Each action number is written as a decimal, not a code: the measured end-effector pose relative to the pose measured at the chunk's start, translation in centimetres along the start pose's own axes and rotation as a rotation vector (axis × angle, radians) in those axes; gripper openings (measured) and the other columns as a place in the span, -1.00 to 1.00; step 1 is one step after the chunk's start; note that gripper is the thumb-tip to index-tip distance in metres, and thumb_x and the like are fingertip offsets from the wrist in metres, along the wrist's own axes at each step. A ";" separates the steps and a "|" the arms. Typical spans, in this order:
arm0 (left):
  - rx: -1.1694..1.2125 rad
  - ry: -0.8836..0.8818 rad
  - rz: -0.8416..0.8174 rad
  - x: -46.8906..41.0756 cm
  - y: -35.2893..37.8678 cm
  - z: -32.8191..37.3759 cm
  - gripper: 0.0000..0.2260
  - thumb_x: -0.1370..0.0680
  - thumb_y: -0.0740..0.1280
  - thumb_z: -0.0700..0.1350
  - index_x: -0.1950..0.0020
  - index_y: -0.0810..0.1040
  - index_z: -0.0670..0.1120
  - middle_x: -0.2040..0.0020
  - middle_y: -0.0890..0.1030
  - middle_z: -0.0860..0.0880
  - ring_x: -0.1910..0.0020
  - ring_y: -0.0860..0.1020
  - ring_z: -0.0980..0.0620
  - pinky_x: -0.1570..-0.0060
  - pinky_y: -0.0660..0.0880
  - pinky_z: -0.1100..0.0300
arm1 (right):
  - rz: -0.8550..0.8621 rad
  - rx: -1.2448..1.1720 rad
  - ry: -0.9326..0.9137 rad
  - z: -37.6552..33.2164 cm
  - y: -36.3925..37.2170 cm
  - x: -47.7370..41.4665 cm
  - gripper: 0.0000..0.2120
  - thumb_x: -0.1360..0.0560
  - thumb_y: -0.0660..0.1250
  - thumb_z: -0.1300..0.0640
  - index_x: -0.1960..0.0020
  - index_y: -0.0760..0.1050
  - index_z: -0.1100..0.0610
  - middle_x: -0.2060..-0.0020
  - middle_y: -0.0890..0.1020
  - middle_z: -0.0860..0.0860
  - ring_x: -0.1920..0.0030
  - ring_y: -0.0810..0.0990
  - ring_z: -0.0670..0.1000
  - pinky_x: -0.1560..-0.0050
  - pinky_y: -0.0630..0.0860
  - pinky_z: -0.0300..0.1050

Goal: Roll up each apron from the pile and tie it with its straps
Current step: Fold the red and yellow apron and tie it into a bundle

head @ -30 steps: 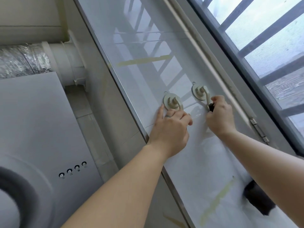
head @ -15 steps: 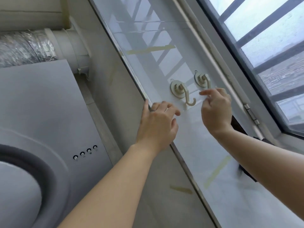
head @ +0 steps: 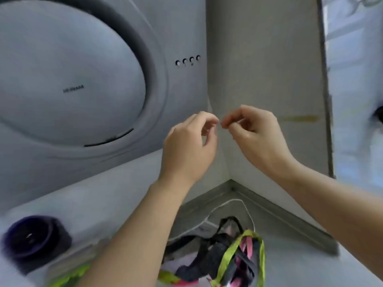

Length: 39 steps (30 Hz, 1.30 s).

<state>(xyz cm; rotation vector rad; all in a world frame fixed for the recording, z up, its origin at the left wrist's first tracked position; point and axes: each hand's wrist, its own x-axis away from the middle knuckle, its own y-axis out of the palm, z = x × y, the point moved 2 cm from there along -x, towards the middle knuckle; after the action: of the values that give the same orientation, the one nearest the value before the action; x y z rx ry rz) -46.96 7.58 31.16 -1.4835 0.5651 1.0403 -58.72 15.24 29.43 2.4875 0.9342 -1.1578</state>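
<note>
Aprons (head: 217,259) lie in a tangled pile on the worktop (head: 294,264) at the bottom centre of the frame, black cloth crossed by a lime-green strap (head: 228,256) and pink patches. Well above them, at mid-frame, the left hand (head: 186,148) and right hand (head: 255,133) are raised before the wall corner, fingers curled and fingertips pinched, the two nearly meeting. Whether either pinches anything cannot be told through the blur. A grey range hood (head: 72,79) with four small buttons (head: 187,60) fills the upper left. A dark round jar (head: 35,241) sits at lower left.
</note>
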 end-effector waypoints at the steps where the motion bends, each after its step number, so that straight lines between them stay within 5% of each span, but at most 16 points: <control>1: -0.023 -0.052 -0.015 3.5 -1.2 -1.4 -0.87 -0.53 0.27 -0.11 -0.03 0.57 -0.02 0.09 0.63 0.12 0.11 0.58 0.04 0.08 0.51 0.08 | -0.085 -0.003 0.028 0.1 2.8 2.4 -0.79 -0.43 0.25 0.35 0.24 0.57 0.10 0.54 0.49 -0.16 0.51 0.40 -0.17 0.48 0.27 -0.41; 8: -0.067 -0.480 -0.158 22.6 -5.8 -10.9 -0.86 -0.49 0.26 -0.10 0.02 0.59 -0.01 0.11 0.66 0.07 0.12 0.61 -0.02 0.09 0.53 0.07 | -0.452 0.062 0.253 3.3 15.3 15.1 -0.79 -0.42 0.27 0.34 0.24 0.57 0.07 0.43 0.55 -0.12 0.45 0.44 -0.20 0.41 0.31 -0.43; 12: -0.154 -0.711 -0.291 32.9 -7.9 -15.1 -0.87 -0.51 0.33 -0.18 -0.01 0.60 -0.01 0.09 0.66 0.05 0.09 0.61 -0.02 0.12 0.51 0.09 | -0.639 0.153 0.430 7.2 20.2 21.9 -0.85 -0.47 0.29 0.27 0.10 0.61 0.09 0.18 0.66 -0.02 0.18 0.60 -0.04 0.13 0.48 -0.26; 16: -0.230 -0.781 -0.652 41.4 -8.4 -18.7 -0.75 -0.55 0.28 -0.13 -0.22 0.53 -0.03 -0.18 0.58 0.03 -0.15 0.53 -0.01 -0.13 0.43 0.11 | -0.847 0.344 0.631 12.3 24.2 28.0 -0.63 -0.50 0.33 0.19 -0.30 0.45 0.16 -0.15 0.59 0.06 -0.10 0.59 0.13 -0.11 0.47 -0.09; 22: -0.271 -0.918 -1.187 48.9 -8.1 -21.2 -0.43 -0.59 0.16 0.13 -0.55 0.07 0.08 -0.56 0.07 0.01 -0.51 0.11 -0.07 -0.44 0.13 -0.03 | -0.986 0.650 0.781 16.9 26.5 31.5 -0.30 -0.49 0.31 0.19 -0.53 0.05 0.11 -0.42 0.27 0.18 -0.19 0.50 0.19 0.05 0.43 -0.11; 27: -0.268 -0.990 -1.098 50.5 -8.5 -22.6 -0.42 -0.59 0.18 0.06 -0.56 0.02 0.06 -0.57 -0.10 -0.02 -0.48 0.18 -0.15 -0.36 0.29 -0.01 | -0.828 0.723 0.777 17.9 27.3 31.6 -0.50 -0.50 0.25 0.23 -0.42 0.27 0.10 -0.25 0.36 0.16 -0.10 0.49 0.19 0.02 0.43 -0.08; 31: -0.354 -1.060 -0.918 50.5 -10.0 -24.0 -0.37 -0.59 0.24 -0.06 -0.56 -0.04 0.03 -0.56 -0.18 -0.05 -0.37 0.34 -0.21 -0.07 0.49 0.02 | -0.785 0.742 0.534 16.7 27.5 31.2 -0.63 -0.52 0.23 0.19 -0.33 0.38 0.10 -0.20 0.49 0.14 -0.11 0.51 0.20 0.02 0.47 -0.01; 34: -0.466 -1.213 -0.871 51.0 -11.5 -26.4 -0.25 -0.56 0.30 -0.06 -0.56 -0.16 0.03 -0.54 -0.24 -0.17 -0.41 0.25 -0.30 -0.13 0.46 -0.05 | -0.790 0.711 0.338 15.3 27.7 29.5 -0.62 -0.53 0.22 0.24 -0.34 0.43 0.08 -0.19 0.53 0.13 -0.12 0.52 0.20 0.00 0.47 -0.01; 37: -0.427 -1.450 -0.897 52.0 -12.7 -28.1 -0.20 -0.56 0.28 -0.09 -0.55 -0.27 -0.03 -0.53 -0.07 -0.27 -0.38 0.31 -0.31 -0.24 0.38 -0.08 | -0.698 0.654 0.198 14.0 28.0 27.2 -0.68 -0.55 0.24 0.26 -0.29 0.49 0.14 -0.16 0.56 0.12 -0.08 0.53 0.19 0.04 0.45 -0.04; 39: -0.452 -1.444 -0.931 52.4 -13.2 -28.5 -0.27 -0.56 0.25 -0.17 -0.57 -0.16 -0.09 -0.45 0.19 -0.27 -0.29 0.44 -0.25 -0.17 0.43 -0.03 | -0.596 0.611 0.145 13.5 28.0 25.9 -0.74 -0.55 0.24 0.27 -0.22 0.52 0.18 -0.12 0.58 0.13 -0.02 0.55 0.20 0.11 0.48 -0.02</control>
<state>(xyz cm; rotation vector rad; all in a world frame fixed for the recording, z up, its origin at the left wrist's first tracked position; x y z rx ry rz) -2.47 -5.84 -8.50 -0.7803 -1.3130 1.1535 -36.41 -0.76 -0.21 2.8749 1.6515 -1.6592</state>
